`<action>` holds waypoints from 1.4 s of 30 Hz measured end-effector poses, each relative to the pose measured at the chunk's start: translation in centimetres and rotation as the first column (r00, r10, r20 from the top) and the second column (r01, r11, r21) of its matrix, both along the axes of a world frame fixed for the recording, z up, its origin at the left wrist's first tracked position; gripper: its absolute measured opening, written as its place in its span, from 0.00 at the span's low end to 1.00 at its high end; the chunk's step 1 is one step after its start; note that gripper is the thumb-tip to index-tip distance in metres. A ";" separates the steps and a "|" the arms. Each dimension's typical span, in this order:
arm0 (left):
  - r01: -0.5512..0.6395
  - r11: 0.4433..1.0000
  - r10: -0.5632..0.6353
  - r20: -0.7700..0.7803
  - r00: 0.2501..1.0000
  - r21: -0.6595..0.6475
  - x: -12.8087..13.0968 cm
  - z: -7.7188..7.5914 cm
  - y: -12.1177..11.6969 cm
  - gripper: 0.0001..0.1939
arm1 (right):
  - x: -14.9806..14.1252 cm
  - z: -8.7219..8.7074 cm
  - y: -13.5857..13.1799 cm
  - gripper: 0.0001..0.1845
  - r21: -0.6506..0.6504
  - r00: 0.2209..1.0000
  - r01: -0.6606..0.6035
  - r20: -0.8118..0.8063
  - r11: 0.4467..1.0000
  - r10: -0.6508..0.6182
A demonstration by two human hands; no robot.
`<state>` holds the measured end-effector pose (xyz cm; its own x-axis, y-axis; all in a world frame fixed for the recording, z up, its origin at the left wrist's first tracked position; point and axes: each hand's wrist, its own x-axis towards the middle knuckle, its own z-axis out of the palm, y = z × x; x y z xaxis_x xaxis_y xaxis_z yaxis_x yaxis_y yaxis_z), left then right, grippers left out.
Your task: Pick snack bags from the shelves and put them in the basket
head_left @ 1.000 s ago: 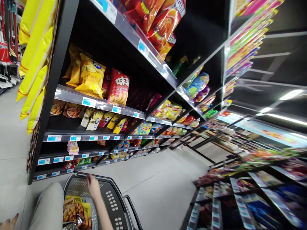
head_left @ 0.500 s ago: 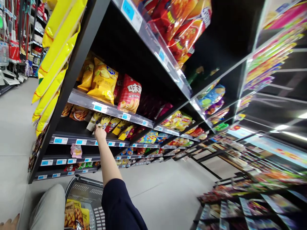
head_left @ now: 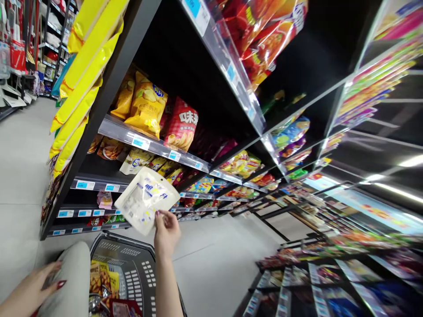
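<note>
Between the thumb and fingers of my right hand [head_left: 167, 232] is a white snack pouch [head_left: 147, 200], pinched by its lower right edge. It is held out in front of the shelves, above the shopping basket, its printed side towards me. My left hand [head_left: 44, 281] lies against my grey-trousered knee [head_left: 71, 281], thumb and fingers apart. Below my right arm stands a dark grey basket [head_left: 134, 251] holding yellow snack bags [head_left: 104, 279] and a red packet [head_left: 124, 308]. Another pale pouch [head_left: 136, 161] stands on the shelf behind the held one.
A yellow chip bag [head_left: 147, 105] and a red chip bag [head_left: 181, 124] sit on the shelf above. Yellow packets [head_left: 86, 83] hang along the shelf's end. A pink packet [head_left: 105, 200] lies on a lower shelf. Pale floor [head_left: 211, 240] runs between the shelf rows.
My right hand has drawn back from the shelf with the white snack pouch. My left hand has come up to my knee. More of the basket shows, including a red packet.
</note>
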<state>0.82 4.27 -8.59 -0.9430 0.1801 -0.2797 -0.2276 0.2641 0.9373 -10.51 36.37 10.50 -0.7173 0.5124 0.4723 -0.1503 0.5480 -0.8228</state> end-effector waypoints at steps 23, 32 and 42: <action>-0.390 0.526 0.147 0.371 0.917 0.755 5.8 13.9 5.3 0.41 | 17.0 -1.8 -11.4 0.14 -0.557 0.961 -0.191 0.061 0.808 0.270; -0.406 0.509 0.180 0.368 0.912 0.759 6.0 13.7 5.5 0.48 | 17.1 -1.8 -11.3 0.13 -0.545 0.963 -0.188 0.061 0.817 0.263; -0.382 0.504 0.196 0.328 0.924 0.775 6.1 14.2 5.4 0.42 | 17.0 -1.4 -11.5 0.13 -0.538 0.961 -0.204 0.049 0.818 0.272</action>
<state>6.94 9.63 5.59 -0.9364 0.1416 -0.3212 -0.3240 -0.7002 0.6361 6.53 24.86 9.05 -0.8820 0.4631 0.0866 -0.1029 -0.0100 -0.9946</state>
